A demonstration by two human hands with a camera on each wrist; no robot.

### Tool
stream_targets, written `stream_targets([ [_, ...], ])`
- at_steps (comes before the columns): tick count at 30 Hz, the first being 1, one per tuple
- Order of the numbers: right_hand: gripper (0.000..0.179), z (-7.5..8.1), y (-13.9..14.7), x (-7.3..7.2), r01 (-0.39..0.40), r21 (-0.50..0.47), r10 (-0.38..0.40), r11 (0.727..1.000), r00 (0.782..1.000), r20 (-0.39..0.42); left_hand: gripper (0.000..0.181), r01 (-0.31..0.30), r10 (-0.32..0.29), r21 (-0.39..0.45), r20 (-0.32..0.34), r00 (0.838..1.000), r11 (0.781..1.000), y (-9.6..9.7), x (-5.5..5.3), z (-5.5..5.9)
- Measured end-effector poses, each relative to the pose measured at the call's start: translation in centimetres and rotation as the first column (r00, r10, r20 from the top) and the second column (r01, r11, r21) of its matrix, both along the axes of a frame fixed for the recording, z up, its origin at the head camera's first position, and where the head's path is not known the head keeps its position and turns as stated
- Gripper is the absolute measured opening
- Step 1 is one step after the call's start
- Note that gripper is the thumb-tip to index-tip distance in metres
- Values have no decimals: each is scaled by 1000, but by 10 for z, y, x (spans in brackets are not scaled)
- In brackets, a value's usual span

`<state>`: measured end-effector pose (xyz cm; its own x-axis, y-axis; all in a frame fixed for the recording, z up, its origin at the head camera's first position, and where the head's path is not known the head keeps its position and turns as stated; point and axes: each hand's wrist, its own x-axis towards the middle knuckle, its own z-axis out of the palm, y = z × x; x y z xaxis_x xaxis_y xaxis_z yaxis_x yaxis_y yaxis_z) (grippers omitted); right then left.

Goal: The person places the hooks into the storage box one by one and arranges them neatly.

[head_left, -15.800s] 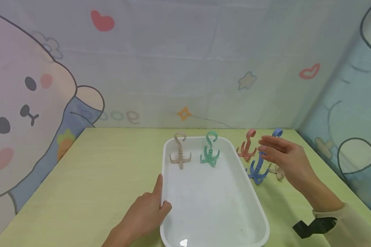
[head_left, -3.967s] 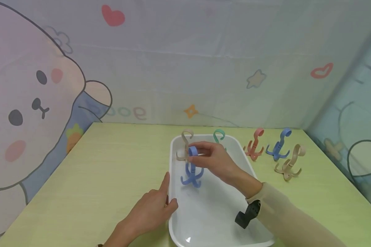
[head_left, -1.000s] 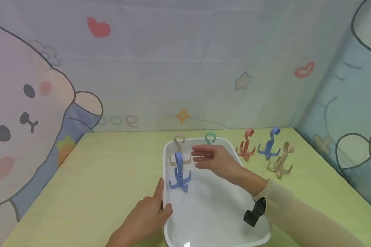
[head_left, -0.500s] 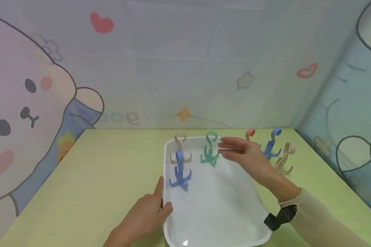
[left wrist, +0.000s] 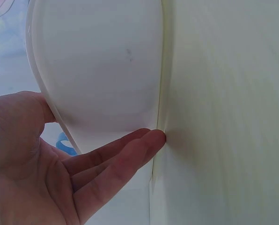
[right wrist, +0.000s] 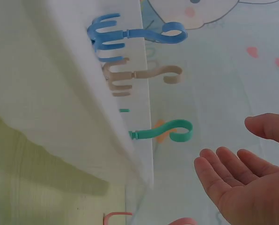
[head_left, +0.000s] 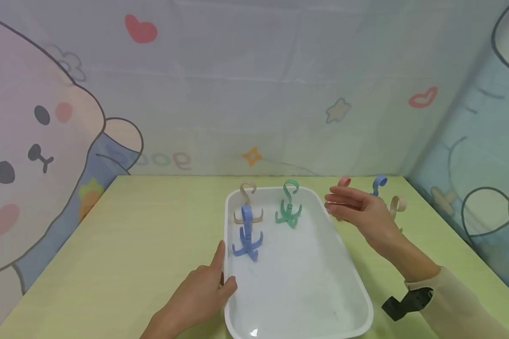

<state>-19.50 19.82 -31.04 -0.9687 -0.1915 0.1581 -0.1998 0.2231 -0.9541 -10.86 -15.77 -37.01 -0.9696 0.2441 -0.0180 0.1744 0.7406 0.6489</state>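
My left hand [head_left: 199, 292] holds the left edge of the white tray [head_left: 297, 282], thumb at the rim and fingers against the outer wall [left wrist: 97, 61]. Standing in the tray are a blue four-pronged hanging hook [head_left: 248, 242], a beige one [head_left: 258, 218] partly behind it, and a green one [head_left: 289, 214] at the back right. My right hand [head_left: 371, 219] hovers with nothing in it, just beyond the tray's right rim. Its fingers reach out in front of a pink hook [head_left: 344, 181], a blue hook [head_left: 379, 181] and a beige hook [head_left: 398, 204], all partly hidden.
A pale yellow-green table [head_left: 152, 226] carries the tray and the loose hooks at its right side. Behind and to the right hang printed cloth walls [head_left: 220, 94]. A black wrist camera [head_left: 407, 303] sits on my right wrist.
A blue hook was carried from the table into the tray's left side and let go. Since then my right hand has moved right, out past the tray rim. My left hand stays at the tray.
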Motion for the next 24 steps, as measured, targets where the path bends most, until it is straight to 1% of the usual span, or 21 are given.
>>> stream_targets([
  [4, 64, -5, 12, -1, -1, -90, 2, 996, 1000, 18, 84, -3, 3, -7, -5, 1000, 1000, 0, 0, 0],
  [5, 65, -7, 15, -1, 1, -98, 1, 995, 1000, 22, 84, -3, 3, -8, -6, 1000, 1000, 0, 0, 0],
  [7, 66, -10, 21, -1, 12, -92, -10, 996, 1000, 27, 84, -3, 3, -10, -2, 1000, 1000, 0, 0, 0],
  [11, 64, -16, 32, 0, 42, -1, -42, 999, 999, 9, 83, 3, -3, -9, 1, 1000, 1000, 0, 0, 0],
  [13, 61, -19, 36, 1, 56, 16, -56, 998, 998, 0, 84, 7, -7, -9, 0, 1000, 1000, 0, 0, -1],
  [15, 55, -21, 40, 2, 64, 10, -64, 998, 998, 0, 83, 9, -9, -7, 0, 1000, 1000, 0, 0, -1],
  [18, 48, -24, 46, 2, 74, -36, -74, 997, 997, 2, 84, 9, -9, -8, -3, 1000, 1000, -1, 0, -1],
  [21, 44, -27, 52, 4, 89, -77, -89, 993, 996, 14, 83, 10, -10, -4, -3, 1000, 1000, -1, 0, -1],
  [24, 39, -29, 58, 6, 115, -75, -113, 991, 993, 30, 83, 13, -13, 1, -2, 1000, 1000, -1, 0, 0],
])
